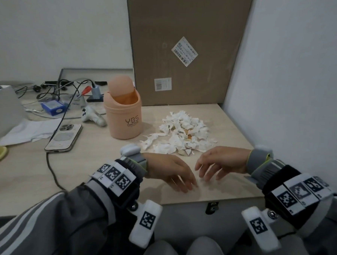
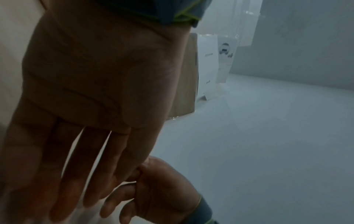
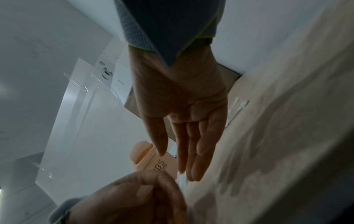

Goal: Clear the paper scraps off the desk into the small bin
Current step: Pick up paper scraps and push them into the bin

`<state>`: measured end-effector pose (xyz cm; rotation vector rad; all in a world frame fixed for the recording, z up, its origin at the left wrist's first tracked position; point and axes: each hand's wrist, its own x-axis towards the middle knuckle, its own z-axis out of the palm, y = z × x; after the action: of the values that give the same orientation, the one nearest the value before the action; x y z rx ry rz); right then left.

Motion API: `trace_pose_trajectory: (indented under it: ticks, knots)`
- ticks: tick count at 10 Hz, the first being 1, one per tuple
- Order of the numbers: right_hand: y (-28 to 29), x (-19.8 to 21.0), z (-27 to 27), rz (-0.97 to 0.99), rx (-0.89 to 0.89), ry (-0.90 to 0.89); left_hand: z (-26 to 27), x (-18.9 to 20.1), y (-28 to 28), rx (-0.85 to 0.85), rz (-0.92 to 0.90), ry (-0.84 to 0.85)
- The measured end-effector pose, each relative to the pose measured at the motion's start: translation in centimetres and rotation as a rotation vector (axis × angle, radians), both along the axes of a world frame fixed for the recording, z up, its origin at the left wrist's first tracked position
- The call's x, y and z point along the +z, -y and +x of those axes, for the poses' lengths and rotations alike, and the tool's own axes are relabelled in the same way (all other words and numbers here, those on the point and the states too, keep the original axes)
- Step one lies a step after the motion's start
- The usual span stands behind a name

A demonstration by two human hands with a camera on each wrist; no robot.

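A heap of torn white paper scraps (image 1: 183, 134) lies on the light wooden desk (image 1: 95, 162), right of a small peach bin (image 1: 123, 113) whose swing lid is tipped open. Both hands hover low over the desk's front part, nearer me than the heap. My left hand (image 1: 180, 178) has relaxed, nearly straight fingers and holds nothing. My right hand (image 1: 210, 170) faces it, fingers loosely spread, fingertips almost meeting the left's. In the right wrist view my right hand (image 3: 187, 144) shows an empty palm, with the bin (image 3: 153, 160) and the scraps (image 3: 237, 106) beyond. The left wrist view shows my left hand (image 2: 76, 144) flat.
A tall cardboard box (image 1: 187, 46) stands behind the heap and a white wall (image 1: 303, 76) closes the right side. Left of the bin lie a phone (image 1: 64, 137) on a cable, a white controller (image 1: 92, 115), a blue device (image 1: 52, 106) and tangled cables.
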<state>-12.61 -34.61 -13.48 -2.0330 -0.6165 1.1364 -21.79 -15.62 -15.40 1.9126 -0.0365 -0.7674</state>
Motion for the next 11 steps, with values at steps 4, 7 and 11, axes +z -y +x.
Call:
trace_pose_trajectory:
  ticks: [4,7,11]
  knots:
    - [-2.4,-2.4,1.8,0.286,-0.45,0.12,3.5,-1.5,0.8,0.607,0.045,0.402]
    - [0.8,-2.8,5.7,0.148,-0.758,0.379,3.5,-1.9,-6.4,1.064,0.205,0.346]
    - [-4.7,-2.9,5.4,0.052,-0.431,0.196,7.7,-2.5,0.0,0.782,0.005,0.19]
